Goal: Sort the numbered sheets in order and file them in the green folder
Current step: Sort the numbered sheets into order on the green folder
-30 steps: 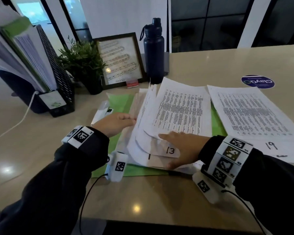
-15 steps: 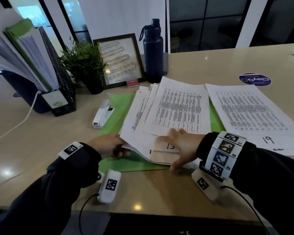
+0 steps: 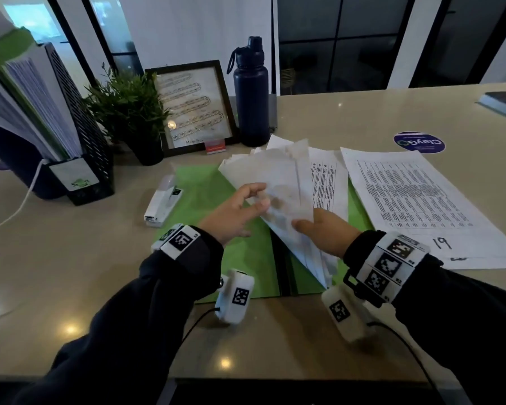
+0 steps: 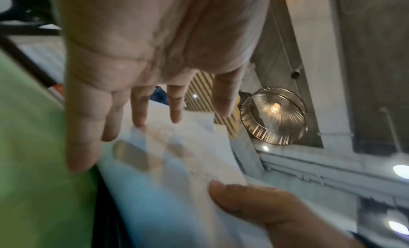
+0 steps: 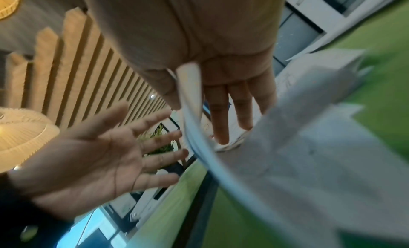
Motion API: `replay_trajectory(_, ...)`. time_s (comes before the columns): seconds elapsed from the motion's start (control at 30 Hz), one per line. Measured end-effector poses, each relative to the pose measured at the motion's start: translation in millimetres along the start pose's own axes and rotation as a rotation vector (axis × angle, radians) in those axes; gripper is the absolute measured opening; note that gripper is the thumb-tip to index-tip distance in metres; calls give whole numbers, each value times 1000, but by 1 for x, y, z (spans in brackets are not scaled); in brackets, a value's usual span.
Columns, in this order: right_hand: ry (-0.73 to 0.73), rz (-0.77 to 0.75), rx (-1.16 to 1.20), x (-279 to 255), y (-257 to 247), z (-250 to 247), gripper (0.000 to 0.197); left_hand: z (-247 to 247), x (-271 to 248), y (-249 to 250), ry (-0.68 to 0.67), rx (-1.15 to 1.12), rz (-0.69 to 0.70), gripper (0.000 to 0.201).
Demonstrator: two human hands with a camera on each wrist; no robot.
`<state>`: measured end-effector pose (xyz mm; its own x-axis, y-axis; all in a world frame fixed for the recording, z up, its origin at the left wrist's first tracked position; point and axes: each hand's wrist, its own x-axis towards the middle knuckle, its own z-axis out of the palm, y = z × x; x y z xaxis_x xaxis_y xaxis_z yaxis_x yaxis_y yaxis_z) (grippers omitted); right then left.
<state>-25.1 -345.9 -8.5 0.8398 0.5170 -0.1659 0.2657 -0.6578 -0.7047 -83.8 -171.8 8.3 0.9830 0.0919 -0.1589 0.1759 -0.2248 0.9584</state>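
An open green folder (image 3: 205, 194) lies flat on the desk. Over its right half my right hand (image 3: 319, 232) holds a stack of numbered sheets (image 3: 281, 185) tilted up on edge, blank backs toward me, thumb in front and fingers behind. My left hand (image 3: 237, 211) hovers open beside the stack, fingers spread, fingertips at the paper. The left wrist view shows straight left fingers (image 4: 138, 108) over the stack (image 4: 177, 181) and the right thumb (image 4: 243, 195) on it. In the right wrist view the stack's edge (image 5: 194, 129) runs between thumb and fingers. A sheet marked 19 (image 3: 421, 200) lies to the right on other sheets.
A white stapler (image 3: 161, 203) lies left of the folder. Behind it stand a dark bottle (image 3: 251, 92), a framed picture (image 3: 193, 106), a potted plant (image 3: 129, 103) and a black file rack (image 3: 79, 135) full of papers. A round sticker (image 3: 418, 141) and a book (image 3: 503, 102) are at the far right.
The stack, flat on the folder before, is now lifted and tilted up by my right hand. My left hand left the stack's left edge and opened beside it.
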Motion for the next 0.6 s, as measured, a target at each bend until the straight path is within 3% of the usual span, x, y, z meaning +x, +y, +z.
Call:
replay_trajectory(0.23,122,151,381,11,27,0,67,16,1,-21,-8,18,-87,63)
replay_trajectory(0.33,122,142,337,11,30,3,61,22,3,-26,59,104,-64,81)
replay_trajectory(0.4,98,103,300,10,27,4,45,27,3,-27,88,153,-43,92)
replay_trajectory(0.47,71,66,223,7,24,5,30,28,1,-29,164,159,-22,81)
replay_trajectory(0.53,66,40,176,5,23,8,32,26,-1,-33,265,123,13,41)
replay_trajectory(0.6,91,28,163,2,21,10,34,21,-5,-33,366,57,22,37)
